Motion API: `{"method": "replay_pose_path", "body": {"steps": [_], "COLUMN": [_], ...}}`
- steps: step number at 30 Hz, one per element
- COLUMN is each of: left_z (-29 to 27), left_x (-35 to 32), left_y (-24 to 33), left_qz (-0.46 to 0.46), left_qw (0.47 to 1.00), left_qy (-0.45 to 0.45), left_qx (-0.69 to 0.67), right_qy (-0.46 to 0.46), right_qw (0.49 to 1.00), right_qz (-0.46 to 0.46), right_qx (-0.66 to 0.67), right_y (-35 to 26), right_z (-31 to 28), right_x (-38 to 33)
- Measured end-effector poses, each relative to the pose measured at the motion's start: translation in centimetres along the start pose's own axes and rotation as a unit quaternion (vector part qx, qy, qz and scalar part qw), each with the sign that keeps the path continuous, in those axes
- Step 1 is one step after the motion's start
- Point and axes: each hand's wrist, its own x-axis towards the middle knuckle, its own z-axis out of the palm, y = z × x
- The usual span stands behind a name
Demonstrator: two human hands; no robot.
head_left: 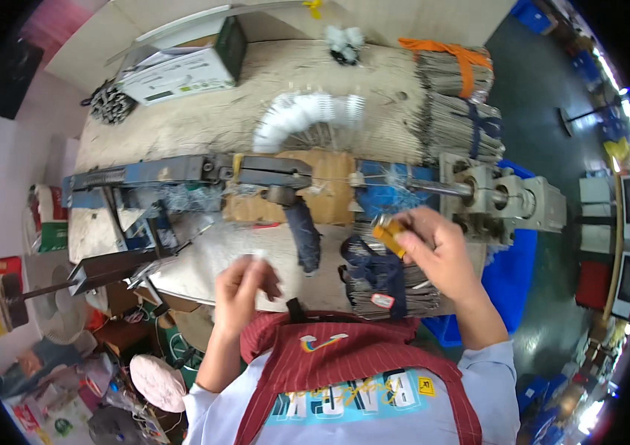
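Observation:
My right hand [435, 248] is closed around a small yellow lighter [389, 239] with a metal top, held above a bundle of thin grey rods tied with dark cloth [396, 285]. My left hand [243, 289] is in a pinch near the table's front edge, with a small whitish bit at the fingertips that is too small to name. Beyond both hands, a metal clamp [274, 171] with a dark wrapped handle [302, 237] sits on the long bench fixture. A thin wire or rod runs from the clamp toward a metal shaft [441, 188] on the right.
An arc of white plastic pieces [285, 122] lies behind the clamp. More rod bundles [463, 122], one under an orange cloth [448, 53], lie at the back right. A white and green box [181, 70] stands back left. A blue bin [512, 274] is right of the table.

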Motion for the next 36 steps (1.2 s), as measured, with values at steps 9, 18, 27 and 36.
{"method": "replay_pose_path", "body": {"steps": [9, 18, 27, 36], "left_z": [13.2, 13.3, 13.7, 13.8], "left_x": [9.2, 8.5, 7.7, 7.4], "left_y": [2.7, 0.0, 1.3, 1.5], "left_qz": [-0.114, 0.029, -0.016, -0.025], "left_qw": [0.977, 0.988, 0.980, 0.974], "left_qy": [-0.098, 0.019, 0.007, 0.018], "left_qx": [-0.153, -0.148, -0.196, -0.223], "right_qy": [0.168, 0.055, -0.086, -0.224], "right_qw": [0.908, 0.778, 0.872, 0.913], "right_qz": [-0.270, -0.399, -0.171, -0.180], "right_qx": [-0.272, -0.483, -0.450, -0.290], "right_y": [-2.7, -2.9, -4.9, -4.7], "right_z": [-1.2, -1.5, -1.4, -2.8], "right_x": [3.6, 4.2, 11.6, 12.4]}}
